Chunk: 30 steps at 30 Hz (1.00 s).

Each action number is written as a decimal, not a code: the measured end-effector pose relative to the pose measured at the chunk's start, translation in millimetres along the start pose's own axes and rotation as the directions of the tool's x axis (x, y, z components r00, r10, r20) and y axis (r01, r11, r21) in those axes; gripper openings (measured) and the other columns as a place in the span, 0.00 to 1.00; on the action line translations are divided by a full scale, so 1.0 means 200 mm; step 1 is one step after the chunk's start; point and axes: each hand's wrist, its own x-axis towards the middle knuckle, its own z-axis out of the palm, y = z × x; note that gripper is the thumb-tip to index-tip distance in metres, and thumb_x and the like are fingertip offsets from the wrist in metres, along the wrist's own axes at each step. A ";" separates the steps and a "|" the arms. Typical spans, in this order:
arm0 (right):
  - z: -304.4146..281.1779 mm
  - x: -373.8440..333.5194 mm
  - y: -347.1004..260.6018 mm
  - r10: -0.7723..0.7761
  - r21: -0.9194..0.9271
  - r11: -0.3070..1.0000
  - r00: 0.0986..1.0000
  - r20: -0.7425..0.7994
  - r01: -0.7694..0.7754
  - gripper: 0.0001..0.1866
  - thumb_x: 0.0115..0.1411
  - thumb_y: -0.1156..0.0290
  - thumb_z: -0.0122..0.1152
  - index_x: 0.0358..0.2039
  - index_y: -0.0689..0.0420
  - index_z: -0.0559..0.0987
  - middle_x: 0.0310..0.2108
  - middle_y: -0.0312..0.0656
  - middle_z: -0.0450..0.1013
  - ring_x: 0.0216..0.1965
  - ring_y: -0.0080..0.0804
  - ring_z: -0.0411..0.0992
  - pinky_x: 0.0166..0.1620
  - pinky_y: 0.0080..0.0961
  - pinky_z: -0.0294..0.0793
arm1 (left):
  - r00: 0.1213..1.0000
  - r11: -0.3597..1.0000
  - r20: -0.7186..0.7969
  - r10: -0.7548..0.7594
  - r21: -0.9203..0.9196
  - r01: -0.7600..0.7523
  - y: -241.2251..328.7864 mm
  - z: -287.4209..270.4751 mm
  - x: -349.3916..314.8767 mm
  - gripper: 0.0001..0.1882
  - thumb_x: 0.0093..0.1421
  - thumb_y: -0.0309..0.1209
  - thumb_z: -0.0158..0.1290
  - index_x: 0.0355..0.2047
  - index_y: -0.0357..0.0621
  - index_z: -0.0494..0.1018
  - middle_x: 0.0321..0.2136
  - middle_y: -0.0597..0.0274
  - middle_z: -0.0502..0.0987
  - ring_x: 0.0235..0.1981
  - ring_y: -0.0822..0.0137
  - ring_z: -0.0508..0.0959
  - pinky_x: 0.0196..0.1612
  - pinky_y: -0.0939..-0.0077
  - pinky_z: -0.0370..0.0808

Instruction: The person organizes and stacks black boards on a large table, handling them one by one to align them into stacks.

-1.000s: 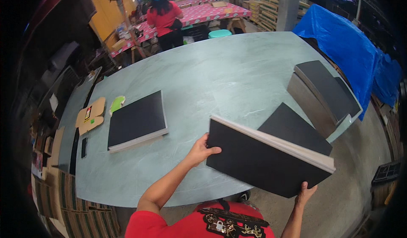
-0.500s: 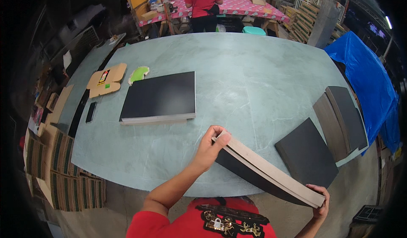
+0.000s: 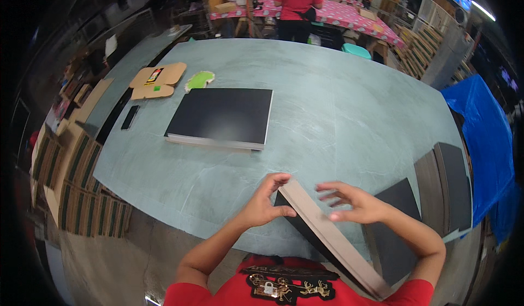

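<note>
Hand, left (image 3: pixel 268 201): gripped layered stack (image 3: pixel 332 239)
Hand, right (image 3: pixel 357 203): hovered, fingers apart
Stack: lone grip might have let layers slide

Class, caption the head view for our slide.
Left hand grips a black-faced stack; right hand hovers open nearby.

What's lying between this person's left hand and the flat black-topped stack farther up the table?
Nothing: in the head view, only bare grey-green tabletop shows between the left hand and the black-topped stack.
</note>
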 end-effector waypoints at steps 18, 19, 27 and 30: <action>0.06 0.46 0.03 -0.208 0.146 0.970 0.975 0.081 0.195 0.18 0.45 0.69 0.68 0.37 0.61 0.76 0.34 0.38 0.73 0.38 0.24 0.69 0.45 0.22 0.64 | 0.928 0.877 -0.267 0.260 0.468 -0.111 0.23 0.03 -0.08 0.19 0.42 0.25 0.63 0.38 0.40 0.75 0.33 0.56 0.74 0.34 0.66 0.75 0.37 0.77 0.70; 0.06 0.46 0.04 -0.211 0.149 0.969 0.974 0.078 0.198 0.18 0.45 0.69 0.68 0.36 0.60 0.76 0.33 0.38 0.73 0.38 0.24 0.69 0.45 0.22 0.64 | 0.930 0.884 -0.270 0.249 0.455 -0.104 0.23 0.03 -0.08 0.19 0.43 0.25 0.62 0.38 0.41 0.75 0.34 0.57 0.74 0.34 0.66 0.74 0.37 0.77 0.70; 0.07 0.45 0.03 -0.221 0.151 0.967 0.972 0.082 0.207 0.19 0.47 0.63 0.66 0.37 0.60 0.76 0.34 0.40 0.73 0.39 0.27 0.69 0.46 0.25 0.64 | 0.934 0.928 -0.289 0.211 0.359 -0.098 0.20 0.02 -0.12 0.21 0.42 0.23 0.63 0.39 0.39 0.74 0.34 0.56 0.74 0.35 0.66 0.74 0.39 0.77 0.69; 0.07 0.45 0.03 -0.218 0.150 0.968 0.972 0.085 0.203 0.19 0.47 0.64 0.66 0.37 0.60 0.76 0.35 0.40 0.72 0.40 0.27 0.68 0.46 0.26 0.64 | 0.936 0.941 -0.290 0.199 0.323 -0.100 0.17 0.00 -0.14 0.20 0.42 0.22 0.63 0.39 0.39 0.74 0.35 0.56 0.74 0.37 0.67 0.73 0.40 0.77 0.69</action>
